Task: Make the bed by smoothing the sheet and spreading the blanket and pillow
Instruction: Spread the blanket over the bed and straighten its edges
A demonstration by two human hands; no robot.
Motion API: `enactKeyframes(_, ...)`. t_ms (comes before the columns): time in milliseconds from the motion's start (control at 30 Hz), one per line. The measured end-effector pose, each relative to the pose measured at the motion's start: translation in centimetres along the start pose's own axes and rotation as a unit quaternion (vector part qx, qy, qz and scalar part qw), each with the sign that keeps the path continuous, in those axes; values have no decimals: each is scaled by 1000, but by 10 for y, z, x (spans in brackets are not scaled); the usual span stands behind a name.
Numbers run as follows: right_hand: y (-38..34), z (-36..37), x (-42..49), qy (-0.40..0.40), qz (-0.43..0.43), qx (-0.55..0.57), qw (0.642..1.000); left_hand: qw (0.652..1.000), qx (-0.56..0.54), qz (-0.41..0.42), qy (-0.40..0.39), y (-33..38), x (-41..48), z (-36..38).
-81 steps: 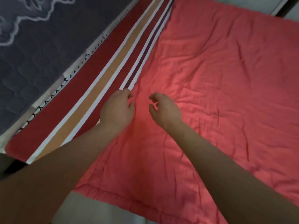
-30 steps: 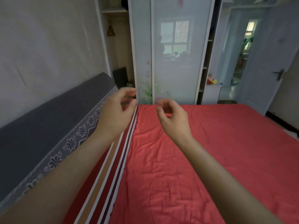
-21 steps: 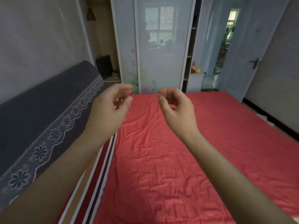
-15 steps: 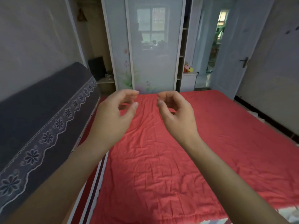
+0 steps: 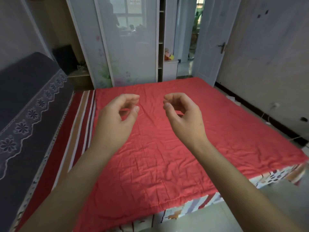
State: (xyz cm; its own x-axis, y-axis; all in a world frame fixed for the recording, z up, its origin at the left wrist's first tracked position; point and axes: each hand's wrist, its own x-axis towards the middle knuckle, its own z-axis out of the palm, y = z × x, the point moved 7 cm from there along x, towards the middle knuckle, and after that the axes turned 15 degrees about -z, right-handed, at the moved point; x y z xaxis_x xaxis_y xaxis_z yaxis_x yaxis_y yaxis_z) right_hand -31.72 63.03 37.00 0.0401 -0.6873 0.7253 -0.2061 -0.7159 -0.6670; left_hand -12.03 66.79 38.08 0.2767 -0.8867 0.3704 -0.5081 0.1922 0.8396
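Observation:
A red blanket (image 5: 167, 156) lies spread flat over the bed, lightly wrinkled. Along its left side a striped red, brown and white sheet (image 5: 75, 131) shows beside the headboard. A patterned sheet edge (image 5: 192, 208) hangs below the blanket at the near side. My left hand (image 5: 117, 121) and my right hand (image 5: 184, 118) hover in the air above the blanket, side by side. Their fingers are loosely curled and hold nothing. No pillow is in view.
A grey padded headboard (image 5: 25, 106) with a lace trim runs along the left. A wardrobe with frosted sliding doors (image 5: 127, 39) stands past the far end of the bed. A white door (image 5: 210, 41) stands ajar at the back right. Floor runs along the right wall.
The view rose from the blanket's left edge to the whole bed. Both hands lifted off the blanket and now hang apart in the air.

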Motion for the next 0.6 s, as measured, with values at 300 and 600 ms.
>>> enactKeyframes(300,47,-98,-5,16,43,-32,998,998,-8,-11,-54,31,-1,118)
enactKeyframes(600,83,-223,5,63,61,-75,993,991,-32,34,-123,100,4,245)
